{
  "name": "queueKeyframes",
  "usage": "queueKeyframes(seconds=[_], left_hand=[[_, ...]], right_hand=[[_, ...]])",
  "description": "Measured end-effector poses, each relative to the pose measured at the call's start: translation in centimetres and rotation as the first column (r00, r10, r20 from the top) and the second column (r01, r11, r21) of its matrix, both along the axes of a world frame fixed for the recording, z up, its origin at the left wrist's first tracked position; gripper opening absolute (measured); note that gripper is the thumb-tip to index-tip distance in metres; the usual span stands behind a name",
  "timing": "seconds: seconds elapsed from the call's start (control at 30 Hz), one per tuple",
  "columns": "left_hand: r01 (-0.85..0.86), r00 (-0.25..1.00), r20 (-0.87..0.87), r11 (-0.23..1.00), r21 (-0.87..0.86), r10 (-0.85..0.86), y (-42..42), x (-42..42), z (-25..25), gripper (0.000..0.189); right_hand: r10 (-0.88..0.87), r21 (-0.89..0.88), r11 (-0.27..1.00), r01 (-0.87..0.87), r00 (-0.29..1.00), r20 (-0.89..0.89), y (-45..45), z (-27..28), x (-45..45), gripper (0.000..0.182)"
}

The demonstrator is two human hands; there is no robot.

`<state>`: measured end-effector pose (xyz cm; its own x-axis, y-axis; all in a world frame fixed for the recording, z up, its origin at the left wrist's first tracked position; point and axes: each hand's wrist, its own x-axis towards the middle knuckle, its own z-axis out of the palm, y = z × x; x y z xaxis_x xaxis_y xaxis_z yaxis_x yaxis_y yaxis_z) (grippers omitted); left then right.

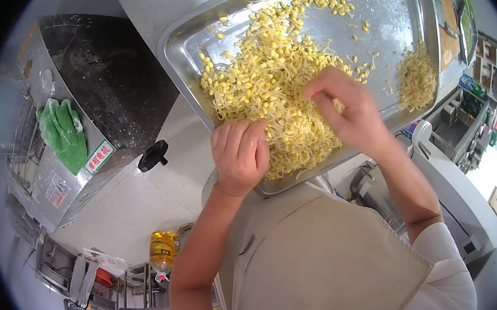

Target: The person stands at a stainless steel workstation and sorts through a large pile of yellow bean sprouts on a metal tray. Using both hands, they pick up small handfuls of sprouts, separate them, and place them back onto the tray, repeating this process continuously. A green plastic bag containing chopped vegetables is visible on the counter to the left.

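Note:
A large rectangular stainless steel tray (pixel 185 75) lies before me, its near edge close to my apron. Soybean sprouts (pixel 267 76) with yellow heads are heaped over its left and middle. My left hand (pixel 242 155) is curled at the near left edge of the heap, its fingers folded; whether sprouts are inside cannot be seen. Over the right side of the heap, my right hand (pixel 343 106) has its thumb and forefinger bent towards each other above the sprouts; anything between the fingertips is too small to tell. A small brownish pile of thin root-like bits (pixel 416 78) sits at the tray's right end.
Left of the tray stands a metal machine with a dark top (pixel 108 74), a green glove (pixel 62 133) hanging on its side. A bottle of yellow oil (pixel 162 250) stands on the floor at lower left. Beyond the tray's right end lies a wooden board (pixel 449 52).

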<state>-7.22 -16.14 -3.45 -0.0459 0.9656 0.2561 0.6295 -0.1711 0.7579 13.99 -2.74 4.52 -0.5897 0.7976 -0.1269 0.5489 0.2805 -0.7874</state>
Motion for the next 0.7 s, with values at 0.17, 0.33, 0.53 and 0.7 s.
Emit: queueKeyframes(seconds=[0.17,0.33,0.53,0.7], left_hand=[[0.014,1.0,-0.009,1.0,-0.002,-0.014,0.1,0.0,0.1,0.022],[0.01,0.999,-0.033,1.0,0.024,-0.01,0.0,0.0,-0.2,0.03],[0.007,1.0,0.005,1.0,-0.01,-0.007,0.0,0.0,0.1,0.021],[0.006,1.0,-0.022,1.0,0.031,-0.005,0.0,-0.1,-0.3,0.028]], right_hand=[[0.139,0.039,0.989,-0.142,0.987,0.078,-1.6,-1.7,-3.9,0.018],[0.212,0.108,0.965,-0.238,0.955,0.207,-1.3,-3.1,-5.4,0.021],[0.275,0.143,0.938,-0.315,0.93,0.245,-1.0,-3.8,-5.5,0.021],[0.173,0.105,0.975,-0.196,0.966,0.195,-1.0,-2.6,-5.1,0.014]])
